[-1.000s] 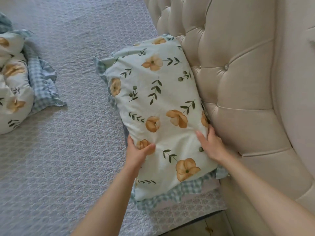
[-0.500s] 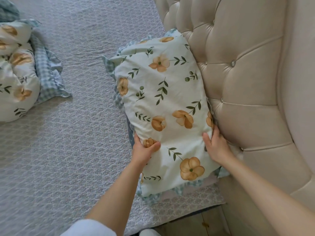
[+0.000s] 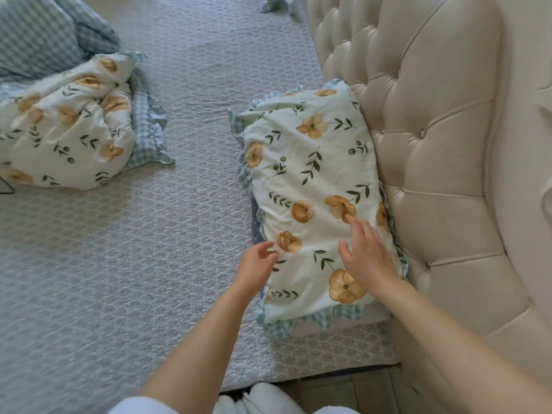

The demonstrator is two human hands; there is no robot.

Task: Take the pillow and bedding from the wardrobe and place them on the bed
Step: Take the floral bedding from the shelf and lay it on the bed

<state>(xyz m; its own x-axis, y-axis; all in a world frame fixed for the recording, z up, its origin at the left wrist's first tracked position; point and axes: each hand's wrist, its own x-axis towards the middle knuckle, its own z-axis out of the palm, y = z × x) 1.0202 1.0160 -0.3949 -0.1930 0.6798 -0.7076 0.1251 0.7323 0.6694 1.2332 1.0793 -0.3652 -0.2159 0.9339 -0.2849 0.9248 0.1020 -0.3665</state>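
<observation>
A floral pillow (image 3: 310, 177) with orange flowers and a blue checked frill lies on the bed (image 3: 149, 264), pressed against the tufted headboard (image 3: 433, 162). My left hand (image 3: 257, 268) hovers at the pillow's left edge, fingers loosely apart, holding nothing. Spread flat, my right hand (image 3: 366, 255) rests over the pillow's near part with its fingers apart. A bundle of matching floral bedding (image 3: 71, 124) with blue checked fabric lies on the bed at the far left.
The bed has a grey quilted cover. Its near edge runs along the bottom, with wooden floor (image 3: 343, 386) beyond. Another piece of blue fabric (image 3: 277, 3) shows at the top by the headboard. White clothing (image 3: 263, 401) is at the bottom.
Both hands have let go of the pillow's sides. My left hand drew back off its edge and my right hand moved onto the top. The view shifted, showing more bedding at left.
</observation>
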